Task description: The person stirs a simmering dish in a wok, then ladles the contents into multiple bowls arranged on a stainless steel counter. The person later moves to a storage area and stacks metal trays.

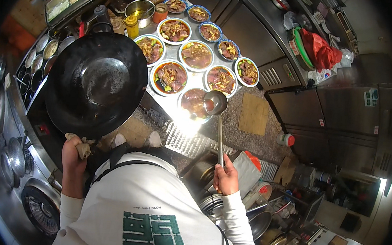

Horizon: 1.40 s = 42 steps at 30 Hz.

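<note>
My left hand (75,149) grips the near edge of a black wok (97,81) through a folded tan cloth (84,148). The wok looks empty, with a wet sheen on its bottom. In my right hand (226,176) is the long handle of a metal ladle (216,102). Its bowl hangs over the right side of the nearest bowl of food (195,104), with some reddish liquid in it. Glare blurs that bowl's front. Several white bowls of sliced meat in brown sauce, such as this one (168,77), stand close together on the steel table (164,107).
Smaller blue-rimmed bowls (210,31) line the table's far right edge. A yellow squeeze bottle (132,26) and a pot of yellow oil (140,13) stand behind the wok. Seasoning containers (37,61) sit at left, the burner (41,206) below them. Steel refrigerators (250,35) flank the right.
</note>
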### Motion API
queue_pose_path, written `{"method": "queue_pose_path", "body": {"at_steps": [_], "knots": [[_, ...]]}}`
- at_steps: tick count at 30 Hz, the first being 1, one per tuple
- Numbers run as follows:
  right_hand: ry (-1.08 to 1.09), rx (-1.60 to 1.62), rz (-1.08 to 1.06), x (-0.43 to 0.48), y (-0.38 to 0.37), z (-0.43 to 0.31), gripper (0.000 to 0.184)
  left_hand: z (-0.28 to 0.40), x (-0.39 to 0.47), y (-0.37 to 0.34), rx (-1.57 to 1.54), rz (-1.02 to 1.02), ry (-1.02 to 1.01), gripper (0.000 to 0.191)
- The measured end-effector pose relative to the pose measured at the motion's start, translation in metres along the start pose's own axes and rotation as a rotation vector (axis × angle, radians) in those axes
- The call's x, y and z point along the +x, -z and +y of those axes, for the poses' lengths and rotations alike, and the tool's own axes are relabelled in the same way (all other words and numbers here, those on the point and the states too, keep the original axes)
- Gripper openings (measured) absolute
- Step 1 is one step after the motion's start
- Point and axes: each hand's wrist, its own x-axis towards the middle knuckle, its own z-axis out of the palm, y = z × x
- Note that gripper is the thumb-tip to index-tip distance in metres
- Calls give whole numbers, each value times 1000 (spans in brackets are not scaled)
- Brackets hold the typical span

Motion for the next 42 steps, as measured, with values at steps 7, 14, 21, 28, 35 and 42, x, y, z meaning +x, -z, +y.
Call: {"method": "queue_pose_path", "body": {"at_steps": [7, 14, 21, 28, 35, 42], "knots": [[114, 75, -59, 12, 6, 21, 63, 3, 1, -8, 4, 6, -5, 9], [10, -43, 12, -1, 0, 7, 64, 5, 3, -5, -1, 0, -1, 10], [17, 38, 17, -8, -8, 2, 63, 6, 8, 0, 18, -45, -2, 10], [-84, 729, -218, -10, 6, -2, 54, 9, 10, -1, -1, -33, 13, 12], [-153, 942, -182, -9, 3, -30, 41, 12, 12, 5, -25, 22, -6, 13], [-81, 950, -255, 19, 10, -80, 37, 13, 0, 3, -35, 98, -26, 13]]}}
